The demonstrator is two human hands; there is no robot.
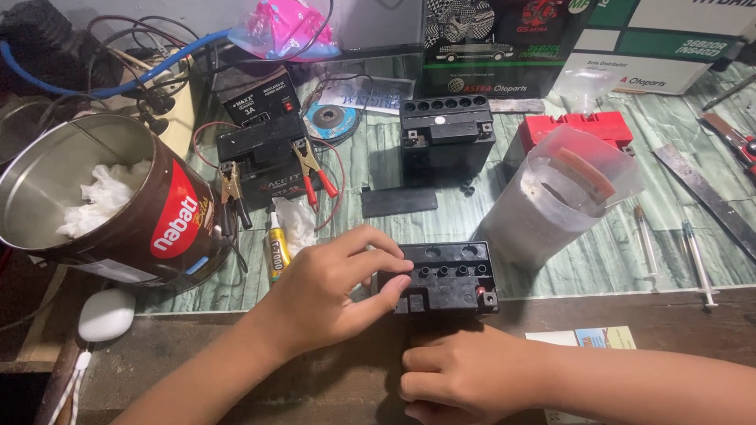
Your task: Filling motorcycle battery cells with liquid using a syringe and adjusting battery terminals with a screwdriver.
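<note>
Workbench, green marbled top with a wooden front edge.

Small black battery [446, 277]: at the front edge, top face up, a row of round filler holes showing. Left hand [335, 287] grasps its left end, fingers curled over the top and thumb against the front. Right hand [465, 376] lies on the wood just below it, fingers bent and loosely closed, holding nothing that can be seen.

Around it: a clear plastic jug [555, 198] tipped on its side just right of the battery, an orange-brown strip inside. Two syringes [698, 252] lie further right. A flat black strip cover [399, 201] lies behind, and beyond that a second black battery [446, 138], upright, holes open.

Left side: a large round tin [118, 208] tilted on its side, shiny metal inside, crumpled white tissue in it. A small yellow glue tube [274, 248] lies beside it. A third battery [268, 161] carries two clamps with red grips; a black charger box sits on top.

Rear: red battery cover [579, 126], printed cartons, a pink plastic bag.
</note>
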